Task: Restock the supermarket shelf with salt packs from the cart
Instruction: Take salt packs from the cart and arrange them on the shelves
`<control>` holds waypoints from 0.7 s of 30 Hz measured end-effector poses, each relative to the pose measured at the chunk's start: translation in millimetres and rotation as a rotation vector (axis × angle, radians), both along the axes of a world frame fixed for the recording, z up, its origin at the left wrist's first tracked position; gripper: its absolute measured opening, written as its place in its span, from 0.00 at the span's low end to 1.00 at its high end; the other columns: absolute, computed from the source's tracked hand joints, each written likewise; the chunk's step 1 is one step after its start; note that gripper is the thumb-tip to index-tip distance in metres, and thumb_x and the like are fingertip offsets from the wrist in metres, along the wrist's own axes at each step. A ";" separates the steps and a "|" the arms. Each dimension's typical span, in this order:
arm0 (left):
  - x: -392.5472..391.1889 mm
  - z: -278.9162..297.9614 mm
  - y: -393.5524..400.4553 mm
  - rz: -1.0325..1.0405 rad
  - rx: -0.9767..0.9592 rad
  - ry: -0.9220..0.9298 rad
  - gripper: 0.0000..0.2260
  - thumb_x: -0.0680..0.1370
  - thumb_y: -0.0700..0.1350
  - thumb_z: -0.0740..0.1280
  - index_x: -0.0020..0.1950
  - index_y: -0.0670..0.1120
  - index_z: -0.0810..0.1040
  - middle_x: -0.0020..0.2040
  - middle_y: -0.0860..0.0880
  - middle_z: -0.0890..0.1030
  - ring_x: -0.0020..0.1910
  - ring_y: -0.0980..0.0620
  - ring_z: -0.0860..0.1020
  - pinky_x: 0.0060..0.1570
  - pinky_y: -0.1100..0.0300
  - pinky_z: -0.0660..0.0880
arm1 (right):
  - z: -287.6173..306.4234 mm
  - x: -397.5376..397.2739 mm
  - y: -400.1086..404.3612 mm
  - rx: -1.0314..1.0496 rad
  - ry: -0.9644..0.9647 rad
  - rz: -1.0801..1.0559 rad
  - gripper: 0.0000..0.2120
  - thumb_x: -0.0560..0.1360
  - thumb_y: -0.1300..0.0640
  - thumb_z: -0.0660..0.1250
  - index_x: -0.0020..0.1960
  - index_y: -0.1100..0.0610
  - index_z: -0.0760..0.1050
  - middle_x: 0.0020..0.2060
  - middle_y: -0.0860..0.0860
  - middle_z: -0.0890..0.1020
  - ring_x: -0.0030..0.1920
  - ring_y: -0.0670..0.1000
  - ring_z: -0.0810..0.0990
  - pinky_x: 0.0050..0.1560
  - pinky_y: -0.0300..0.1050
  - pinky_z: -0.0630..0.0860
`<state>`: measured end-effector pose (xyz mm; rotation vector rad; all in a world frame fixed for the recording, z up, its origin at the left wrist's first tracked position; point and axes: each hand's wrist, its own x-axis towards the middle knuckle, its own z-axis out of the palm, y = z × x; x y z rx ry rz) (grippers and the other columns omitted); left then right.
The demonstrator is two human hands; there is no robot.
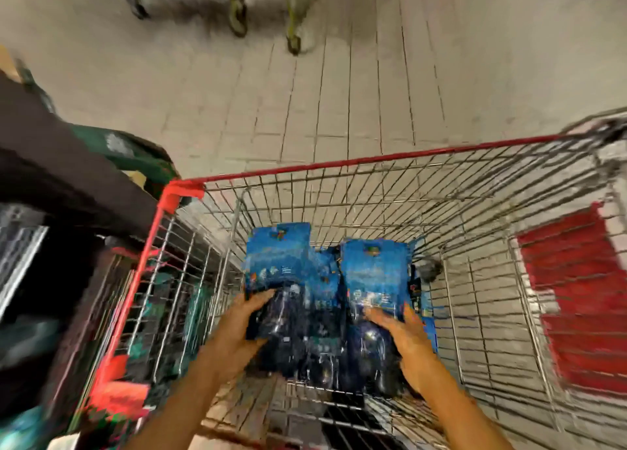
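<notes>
A wire cart [339, 164] with a red rim stands in front of me, holding several blue salt packs. My left hand [237, 327] grips the left side of a blue pack [281, 266]. On the other side, my right hand [407, 341] holds the right edge of a second blue pack [373, 273]. Both packs stand upright and close together in the middle of the basket. More blue packs [425, 327] lie behind and beneath them, partly hidden. The picture is blurred by motion.
A dark shelf unit [51, 195] with goods stands close on the left, touching the cart's side. A red panel [576, 296] hangs on the cart's right wall. Wheels of other carts [264, 11] show at the top on the tiled floor [339, 93].
</notes>
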<state>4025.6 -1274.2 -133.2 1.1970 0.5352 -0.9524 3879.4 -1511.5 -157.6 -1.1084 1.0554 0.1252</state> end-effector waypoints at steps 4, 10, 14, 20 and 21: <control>-17.7 77.9 34.4 0.180 -0.093 -0.115 0.21 0.71 0.43 0.71 0.64 0.46 0.75 0.51 0.44 0.86 0.45 0.44 0.84 0.35 0.54 0.79 | 70.9 8.5 27.5 -0.059 -0.232 0.058 0.42 0.50 0.38 0.84 0.63 0.39 0.76 0.56 0.41 0.84 0.56 0.44 0.83 0.54 0.48 0.79; -41.5 187.8 81.0 0.274 -0.127 -0.449 0.26 0.62 0.40 0.75 0.59 0.47 0.79 0.49 0.44 0.86 0.42 0.47 0.86 0.33 0.57 0.81 | 174.0 28.3 80.3 -0.110 -0.462 0.150 0.29 0.54 0.40 0.82 0.53 0.35 0.80 0.51 0.41 0.85 0.52 0.47 0.85 0.52 0.52 0.80; -60.5 249.0 134.8 0.373 -0.039 -0.662 0.26 0.59 0.40 0.77 0.56 0.47 0.82 0.50 0.42 0.86 0.42 0.45 0.86 0.35 0.56 0.81 | 234.7 46.8 114.7 -0.119 -0.659 0.278 0.22 0.55 0.43 0.82 0.48 0.33 0.81 0.47 0.42 0.86 0.47 0.44 0.86 0.41 0.39 0.82; -105.9 331.9 219.9 0.571 0.120 -0.883 0.20 0.59 0.38 0.76 0.51 0.38 0.83 0.48 0.39 0.85 0.40 0.44 0.85 0.38 0.53 0.82 | 310.3 80.9 187.7 -0.067 -0.878 0.489 0.26 0.54 0.46 0.83 0.51 0.45 0.83 0.48 0.50 0.87 0.46 0.53 0.87 0.40 0.47 0.82; -115.8 344.2 232.1 0.617 0.147 -0.912 0.18 0.59 0.38 0.76 0.49 0.41 0.85 0.47 0.40 0.86 0.40 0.44 0.85 0.38 0.52 0.82 | 320.7 86.6 201.2 -0.054 -0.907 0.530 0.26 0.55 0.47 0.83 0.51 0.47 0.83 0.48 0.52 0.87 0.46 0.54 0.87 0.40 0.47 0.82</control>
